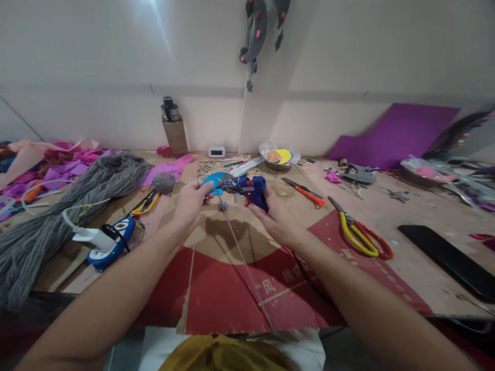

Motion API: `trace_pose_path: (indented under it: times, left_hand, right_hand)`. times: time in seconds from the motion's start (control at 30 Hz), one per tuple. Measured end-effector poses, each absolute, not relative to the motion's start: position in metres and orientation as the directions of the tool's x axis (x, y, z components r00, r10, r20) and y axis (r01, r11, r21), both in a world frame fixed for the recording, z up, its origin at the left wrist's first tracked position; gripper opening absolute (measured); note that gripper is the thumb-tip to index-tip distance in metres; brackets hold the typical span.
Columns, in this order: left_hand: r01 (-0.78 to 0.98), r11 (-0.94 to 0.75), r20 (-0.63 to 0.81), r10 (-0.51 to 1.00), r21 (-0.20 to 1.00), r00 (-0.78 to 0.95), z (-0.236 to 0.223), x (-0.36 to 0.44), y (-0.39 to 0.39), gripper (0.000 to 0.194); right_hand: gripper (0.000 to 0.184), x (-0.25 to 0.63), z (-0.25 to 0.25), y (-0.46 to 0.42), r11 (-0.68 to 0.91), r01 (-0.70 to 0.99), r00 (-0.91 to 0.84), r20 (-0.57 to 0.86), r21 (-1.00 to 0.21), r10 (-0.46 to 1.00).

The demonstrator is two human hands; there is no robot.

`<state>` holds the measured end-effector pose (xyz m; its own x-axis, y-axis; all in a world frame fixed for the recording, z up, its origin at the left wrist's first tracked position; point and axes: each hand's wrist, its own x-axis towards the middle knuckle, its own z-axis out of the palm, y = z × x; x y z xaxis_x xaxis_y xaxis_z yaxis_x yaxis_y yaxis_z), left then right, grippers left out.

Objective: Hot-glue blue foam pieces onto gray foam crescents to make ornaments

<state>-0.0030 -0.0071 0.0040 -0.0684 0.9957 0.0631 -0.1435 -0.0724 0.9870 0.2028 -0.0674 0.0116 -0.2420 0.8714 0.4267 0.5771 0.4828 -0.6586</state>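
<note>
My right hand [269, 208] grips a blue hot glue gun [251, 189], its nozzle pointing left. Between the fingers of my left hand [196, 201] is a flat blue cutout piece [212, 181] with some grey on it; its exact kind I cannot make out. The gun's nozzle end meets or overlaps the piece; I cannot tell if they touch. A thin grey strand [237, 242] runs from the piece down toward my lap. Both hands are above a cardboard sheet [216, 299] with a red printed area.
Scissors [358, 232] and an orange cutter [309, 195] lie to the right, beside a black phone-like slab [444, 257]. Grey yarn [96, 190] and a blue power strip [112, 245] are on the left. A bottle [174, 126] and small clock [216, 151] stand behind.
</note>
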Motion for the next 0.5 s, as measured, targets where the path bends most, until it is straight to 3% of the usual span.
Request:
trace_pose_path:
  times: [0.5]
  left_hand:
    - [-0.117,-0.084,0.077,0.995,0.990,-0.065,0.0072,-0.0006,-0.0115,0.028]
  right_hand:
    - [0.037,0.2053,0.0095,-0.0667,0.456,0.604,-0.194,0.434,-0.654,0.880]
